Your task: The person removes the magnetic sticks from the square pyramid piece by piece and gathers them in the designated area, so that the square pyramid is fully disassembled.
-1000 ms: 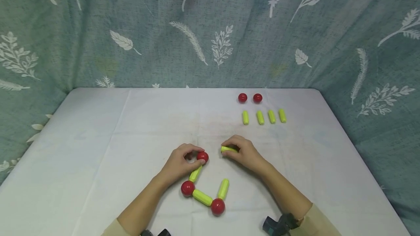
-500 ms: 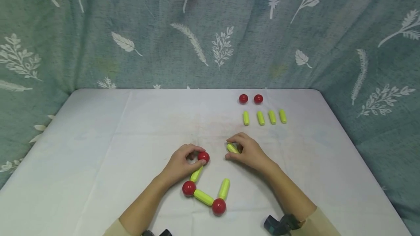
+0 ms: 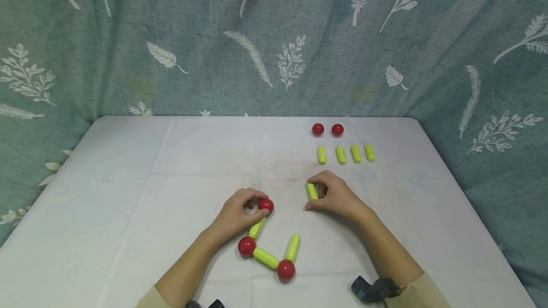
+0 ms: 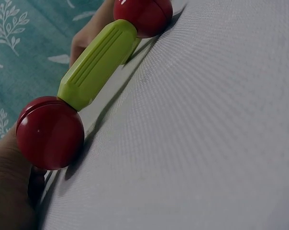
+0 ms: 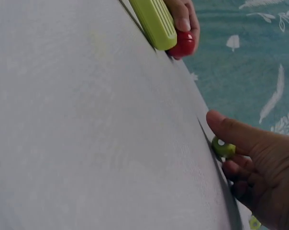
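Note:
In the head view my left hand (image 3: 237,210) pinches a red ball (image 3: 266,205) between thumb and fingers. That ball tops a zigzag chain on the table. Below it come a yellow-green rod (image 3: 257,227), a second red ball (image 3: 247,246), another rod (image 3: 266,258), a third red ball (image 3: 286,270) and a rod (image 3: 293,247) with a free upper end. To the right, apart from the chain, my right hand (image 3: 336,196) holds a loose yellow-green rod (image 3: 313,191) by thumb and fingers. In the right wrist view this rod (image 5: 223,147) shows a pale round end.
Two red balls (image 3: 327,129) lie at the back right of the white-covered table (image 3: 171,165). In front of them, several yellow-green rods (image 3: 340,155) form a row. A leaf-patterned curtain (image 3: 192,61) hangs behind the table. Each wrist wears a dark camera.
My right hand has shifted rightward, away from the chain, and the rod in it has turned from lying sideways to nearly pointing away from me. My left hand keeps its place on the ball.

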Tool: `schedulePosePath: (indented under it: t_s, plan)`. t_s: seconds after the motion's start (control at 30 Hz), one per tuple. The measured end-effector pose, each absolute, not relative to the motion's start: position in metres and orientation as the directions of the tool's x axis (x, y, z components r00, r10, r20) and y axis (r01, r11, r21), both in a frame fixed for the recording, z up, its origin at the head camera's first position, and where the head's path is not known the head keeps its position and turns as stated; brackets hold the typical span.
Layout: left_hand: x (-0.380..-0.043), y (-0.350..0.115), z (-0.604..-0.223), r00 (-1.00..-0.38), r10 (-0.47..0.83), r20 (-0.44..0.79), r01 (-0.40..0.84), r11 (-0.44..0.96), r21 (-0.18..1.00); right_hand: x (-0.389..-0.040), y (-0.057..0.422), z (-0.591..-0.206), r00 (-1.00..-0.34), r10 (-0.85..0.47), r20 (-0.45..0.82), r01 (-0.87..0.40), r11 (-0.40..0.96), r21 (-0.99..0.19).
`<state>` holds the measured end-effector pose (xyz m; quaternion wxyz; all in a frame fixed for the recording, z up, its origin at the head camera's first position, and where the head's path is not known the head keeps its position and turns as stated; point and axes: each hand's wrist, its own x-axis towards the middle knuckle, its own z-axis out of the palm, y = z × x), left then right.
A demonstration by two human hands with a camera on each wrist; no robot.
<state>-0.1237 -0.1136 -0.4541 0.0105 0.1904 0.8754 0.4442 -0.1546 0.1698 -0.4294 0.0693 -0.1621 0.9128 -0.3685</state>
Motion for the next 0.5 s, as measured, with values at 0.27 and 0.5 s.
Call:
schedulePosePath:
  t_s: [0.27,0.5]
  plan:
    - [-0.124,-0.113,-0.455,-0.928,0.337,0.159,0.329,0.540,0.775,-0.165,0.188,-0.437,-0.970,-0.237,0.060,-0.214,0.701,-0.680]
    - [-0.124,-0.112,-0.454,-0.922,0.343,0.178,0.347,0.533,0.772,-0.170,0.202,-0.440,-0.972,-0.222,0.072,-0.206,0.671,-0.712]
